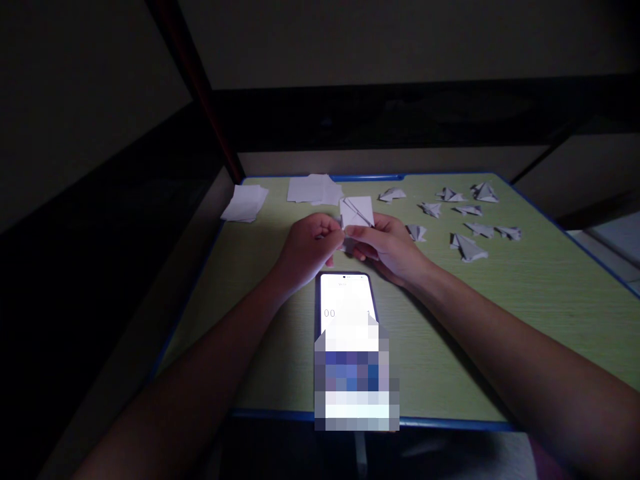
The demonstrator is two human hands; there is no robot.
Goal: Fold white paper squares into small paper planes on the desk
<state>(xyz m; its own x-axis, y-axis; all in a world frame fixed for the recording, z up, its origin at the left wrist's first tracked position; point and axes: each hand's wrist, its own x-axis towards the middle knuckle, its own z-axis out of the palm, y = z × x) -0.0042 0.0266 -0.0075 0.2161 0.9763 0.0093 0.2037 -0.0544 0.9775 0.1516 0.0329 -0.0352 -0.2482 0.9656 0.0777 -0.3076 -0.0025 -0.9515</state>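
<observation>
A small white folded paper [358, 211] with diagonal creases is held up between my two hands, over the middle of the green table. My left hand [316, 241] pinches its lower left corner, thumb against the curled fingers. The lower right edge lies between the thumb and fingers of my right hand [390, 245]. Part of the paper's underside is hidden by my fingers. Just below the hands lies a phone [345, 300] with a brightly lit screen, its lower part blurred out.
Several folded paper figures [469, 248] are spread over the right side of the green table [270, 347]. Stacks of white paper sheets [245, 203] lie at the far left and back middle [313, 189]. A blue rim edges the table, with a wall behind.
</observation>
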